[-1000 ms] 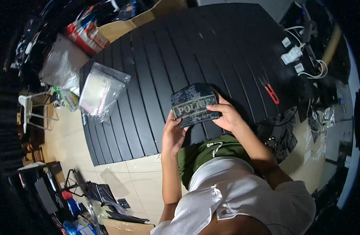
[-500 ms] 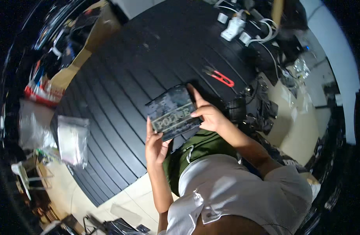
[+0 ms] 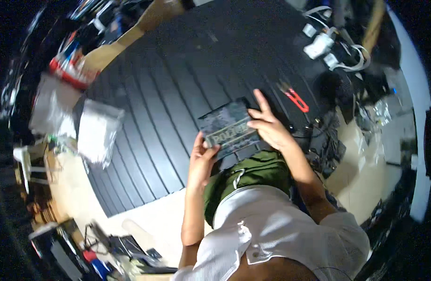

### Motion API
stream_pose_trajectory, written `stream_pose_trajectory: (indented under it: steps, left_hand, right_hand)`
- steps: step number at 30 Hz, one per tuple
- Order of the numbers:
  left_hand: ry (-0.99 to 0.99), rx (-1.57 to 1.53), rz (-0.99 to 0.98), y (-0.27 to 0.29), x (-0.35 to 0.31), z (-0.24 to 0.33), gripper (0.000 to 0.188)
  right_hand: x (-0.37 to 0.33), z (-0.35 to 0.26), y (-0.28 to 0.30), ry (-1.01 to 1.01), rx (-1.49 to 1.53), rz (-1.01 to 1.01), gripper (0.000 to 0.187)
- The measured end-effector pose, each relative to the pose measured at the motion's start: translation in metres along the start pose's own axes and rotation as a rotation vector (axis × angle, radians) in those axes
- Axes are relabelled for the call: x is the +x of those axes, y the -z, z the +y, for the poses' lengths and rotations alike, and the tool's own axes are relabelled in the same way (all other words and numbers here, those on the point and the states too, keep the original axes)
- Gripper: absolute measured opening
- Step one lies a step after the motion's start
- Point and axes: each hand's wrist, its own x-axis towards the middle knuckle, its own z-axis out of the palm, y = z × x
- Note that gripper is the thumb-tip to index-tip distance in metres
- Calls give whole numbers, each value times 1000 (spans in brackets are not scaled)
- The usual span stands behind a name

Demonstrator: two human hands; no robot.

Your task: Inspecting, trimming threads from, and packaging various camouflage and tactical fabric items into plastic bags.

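Observation:
A flat rectangular piece in dark digital camouflage (image 3: pixel 230 114), with a pale lettered band across it, is held up over the black table in front of me. My left hand (image 3: pixel 203 161) grips its lower left corner, thumb on the face and fingers at the side edge. At the piece's right edge is my right hand (image 3: pixel 271 129), its fingers spread and the index pointing away; some fingertips touch or nearly touch that edge. Beyond the right hand lie red-handled thread snips (image 3: pixel 297 99) on the table.
The black ribbed table (image 3: pixel 145 140) fills the middle. Clear plastic bags (image 3: pixel 99 133) lie at its left edge, near an open cardboard box (image 3: pixel 126 42). White plugs and cables (image 3: pixel 319 46) sit far right. A dark strappy heap (image 3: pixel 325 145) is right of my forearm.
My right hand has loosened, its fingers now spreading away from the camouflage piece instead of gripping it. The left hand keeps its grip. The whole view has shifted and turned somewhat.

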Motion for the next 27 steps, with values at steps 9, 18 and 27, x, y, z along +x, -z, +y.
stream_pose_trajectory:
  steps: [9, 18, 27]
  left_hand:
    - [-736, 1044, 354, 7, -41, -13, 41]
    - [-759, 1639, 298, -8, 5, -21, 51]
    - [-921, 1030, 575, 76, -3, 24, 34]
  right_hand:
    - [-3, -22, -37, 587, -1354, 98, 41]
    - [3, 9, -57, 478, -1841, -201, 52]
    - [-10, 7, -61, 463, -1808, -133, 62]
